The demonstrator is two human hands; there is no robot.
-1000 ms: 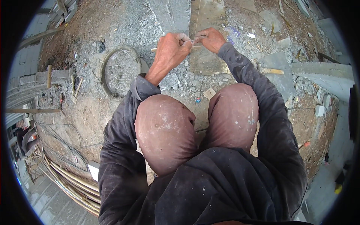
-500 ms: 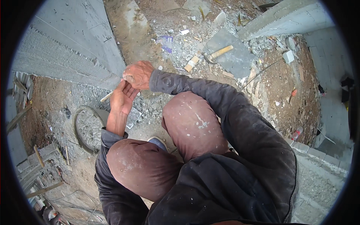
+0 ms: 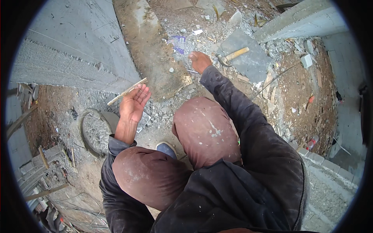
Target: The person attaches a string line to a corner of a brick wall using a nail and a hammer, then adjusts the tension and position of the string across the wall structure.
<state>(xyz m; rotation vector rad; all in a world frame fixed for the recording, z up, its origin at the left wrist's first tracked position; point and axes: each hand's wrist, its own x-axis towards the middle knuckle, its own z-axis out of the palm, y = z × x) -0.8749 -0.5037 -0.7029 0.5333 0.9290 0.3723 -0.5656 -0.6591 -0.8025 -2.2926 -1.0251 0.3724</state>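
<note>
A thin pale wooden stick (image 3: 116, 99) slants across the lower corner of the grey wall (image 3: 77, 73). My left hand (image 3: 134, 105) is palm up at the stick, holding it by the thumb side, with the other fingers loosely extended. A fine thread-like line shows by those fingertips. Farther right and away from me, my right hand (image 3: 200, 62) is low over the rubble, its fingers curled in. Whatever is in them is hidden under the hand. A hammer (image 3: 234, 55) with a wooden handle lies just right of it on a dark flat slab (image 3: 248, 64).
A round bucket (image 3: 81, 130) of wet grey mortar stands left of my left forearm. Broken stone, wood scraps and a purple wrapper (image 3: 178, 44) litter the ground. A second wall (image 3: 299, 21) rises at the far right, and a low block wall (image 3: 330, 165) runs at the near right.
My right hand has left my left hand and reached right, to where a small pale wooden block lay. The block is covered now. More of the stick shows beside my left hand.
</note>
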